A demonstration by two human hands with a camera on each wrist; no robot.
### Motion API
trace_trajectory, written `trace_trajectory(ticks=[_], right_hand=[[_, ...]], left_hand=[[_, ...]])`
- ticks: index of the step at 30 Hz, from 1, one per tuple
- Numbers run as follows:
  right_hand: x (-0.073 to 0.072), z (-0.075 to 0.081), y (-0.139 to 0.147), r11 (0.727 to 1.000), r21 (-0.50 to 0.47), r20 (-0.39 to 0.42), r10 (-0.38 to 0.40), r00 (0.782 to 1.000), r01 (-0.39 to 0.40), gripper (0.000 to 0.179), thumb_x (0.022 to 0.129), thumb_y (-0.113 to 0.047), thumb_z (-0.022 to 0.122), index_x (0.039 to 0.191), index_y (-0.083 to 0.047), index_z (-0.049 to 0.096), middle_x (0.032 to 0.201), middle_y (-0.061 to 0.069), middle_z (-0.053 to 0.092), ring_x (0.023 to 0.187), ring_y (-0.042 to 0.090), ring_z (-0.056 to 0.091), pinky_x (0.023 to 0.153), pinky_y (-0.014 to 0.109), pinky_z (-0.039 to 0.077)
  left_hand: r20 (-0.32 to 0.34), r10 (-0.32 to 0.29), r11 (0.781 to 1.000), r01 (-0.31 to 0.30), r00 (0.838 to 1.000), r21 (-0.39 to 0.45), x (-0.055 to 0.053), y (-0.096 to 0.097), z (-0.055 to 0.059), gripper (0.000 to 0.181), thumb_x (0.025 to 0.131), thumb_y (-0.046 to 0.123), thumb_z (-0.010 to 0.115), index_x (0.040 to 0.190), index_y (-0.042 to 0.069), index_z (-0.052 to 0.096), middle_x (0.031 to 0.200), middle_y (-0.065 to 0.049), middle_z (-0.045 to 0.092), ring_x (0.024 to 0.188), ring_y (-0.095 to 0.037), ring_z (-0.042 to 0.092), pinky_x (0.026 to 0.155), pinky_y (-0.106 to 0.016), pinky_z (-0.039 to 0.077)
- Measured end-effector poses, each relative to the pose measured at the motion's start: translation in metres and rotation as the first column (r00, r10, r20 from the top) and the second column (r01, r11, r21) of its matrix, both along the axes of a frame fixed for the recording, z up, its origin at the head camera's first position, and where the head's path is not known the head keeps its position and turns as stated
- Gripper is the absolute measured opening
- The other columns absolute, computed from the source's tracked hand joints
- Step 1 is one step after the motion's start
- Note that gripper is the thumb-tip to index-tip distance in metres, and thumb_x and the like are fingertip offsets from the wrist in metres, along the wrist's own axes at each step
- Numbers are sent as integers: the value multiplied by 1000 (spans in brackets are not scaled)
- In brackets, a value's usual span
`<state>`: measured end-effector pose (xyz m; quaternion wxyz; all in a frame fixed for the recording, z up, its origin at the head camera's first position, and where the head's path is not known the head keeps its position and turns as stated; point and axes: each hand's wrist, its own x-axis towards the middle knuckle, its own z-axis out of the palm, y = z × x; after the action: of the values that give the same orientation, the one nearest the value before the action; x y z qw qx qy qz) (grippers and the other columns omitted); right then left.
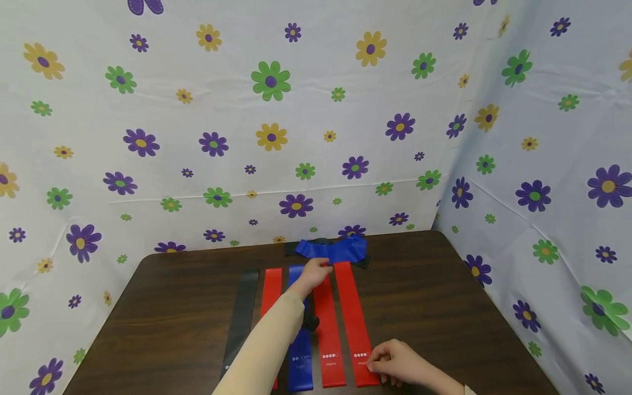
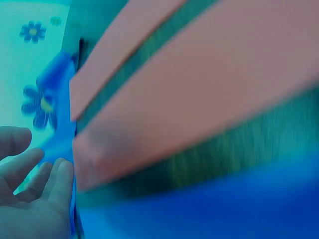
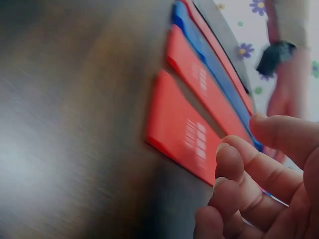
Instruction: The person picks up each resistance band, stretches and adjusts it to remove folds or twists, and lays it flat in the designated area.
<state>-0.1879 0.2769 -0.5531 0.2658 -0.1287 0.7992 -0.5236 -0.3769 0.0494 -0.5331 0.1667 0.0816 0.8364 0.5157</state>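
- Head view: five flat bands run side by side on the table point(image 1: 419, 296): black band point(image 1: 242, 318), left red band point(image 1: 272, 285), blue band point(image 1: 301, 351), middle red band point(image 1: 328, 323), right red band point(image 1: 353, 312). Bunched blue band point(image 1: 338, 251) sits beyond their far ends.
- Left hand point(image 1: 313, 272) is over the middle red band's far end; right hand point(image 1: 395, 359) is at the right red band's near corner.
- Left wrist view: fingers loosely spread, no grip visible; contact with bunched blue band can't be told.
- Right wrist view: fingers bent, thumb-to-finger gap narrow, nothing held; touch unclear.
- Judging the step as straightening: press lightly, nudge ends square, keep gaps even, don't drag neighbours.
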Motion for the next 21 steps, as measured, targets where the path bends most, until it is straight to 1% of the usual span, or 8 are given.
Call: trace_trajectory(ticks=[3, 6, 9, 11, 13, 16, 17, 21], right_hand=[[-20, 8, 2, 999, 34, -62, -15, 998, 17, 18, 90, -24, 67, 89, -8, 74, 60, 1, 60, 45, 9, 49, 39, 23, 41], [-45, 17, 2, 995, 67, -148, -64, 987, 75, 20, 90, -24, 67, 91, -4, 73, 66, 3, 63, 48, 12, 53, 42, 27, 45], [-72, 23, 0, 983, 92, -260, -129, 957, 157, 23, 90, -23, 68, 96, -2, 72, 75, 5, 66, 55, 17, 57, 46, 30, 49], [-89, 24, -4, 966, 116, -347, -178, 921, 230, 23, 89, -23, 69, 100, -3, 72, 87, 5, 68, 66, 18, 60, 55, 32, 51], [-106, 22, -8, 945, 140, -429, -211, 878, 296, 25, 88, -22, 69, 105, -3, 72, 99, 8, 68, 77, 21, 61, 65, 35, 52], [-128, 16, -13, 915, 162, -506, -245, 827, 370, 30, 86, -19, 71, 111, -2, 70, 117, 15, 63, 95, 27, 61, 83, 43, 51], [-134, 13, -14, 909, 169, -513, -249, 822, 381, 33, 86, -18, 71, 114, 0, 68, 123, 18, 61, 99, 31, 61, 87, 47, 49], [-154, 4, -16, 898, 201, -497, -251, 830, 392, 43, 86, -16, 69, 122, 5, 62, 137, 28, 48, 118, 43, 52, 99, 55, 40]], left_hand=[[-87, 36, 998, -40, 996, -50, -7, -17, -2, 41, 97, 9, 53, 136, -4, 52, 136, -21, 52, 123, -36, 50, 96, -48, 46], [-215, 39, 988, -70, 976, -140, -13, -35, -6, 38, 94, 7, 55, 131, -5, 57, 130, -21, 58, 121, -37, 53, 97, -49, 45], [-331, 9, 972, -86, 944, -219, -17, -50, -12, 37, 91, 5, 57, 126, -7, 60, 127, -23, 58, 121, -38, 52, 101, -49, 41], [-384, -21, 963, -84, 923, -256, -18, -56, -15, 37, 90, 5, 58, 125, -8, 60, 130, -25, 55, 123, -42, 49, 104, -52, 37], [-405, -53, 949, -80, 913, -305, -17, -61, -16, 40, 91, 8, 57, 128, -8, 58, 134, -27, 51, 126, -44, 45, 106, -53, 34], [-394, -97, 922, -67, 914, -382, -15, -66, -15, 45, 92, 13, 57, 132, -7, 54, 141, -28, 45, 130, -47, 38, 107, -55, 31], [-377, -108, 910, -61, 920, -410, -14, -66, -14, 47, 93, 15, 57, 135, -5, 53, 143, -27, 42, 132, -47, 36, 108, -55, 30], [-322, -128, 865, -53, 938, -499, -13, -68, -13, 51, 95, 22, 58, 140, 1, 49, 149, -22, 36, 137, -44, 28, 107, -60, 28]])
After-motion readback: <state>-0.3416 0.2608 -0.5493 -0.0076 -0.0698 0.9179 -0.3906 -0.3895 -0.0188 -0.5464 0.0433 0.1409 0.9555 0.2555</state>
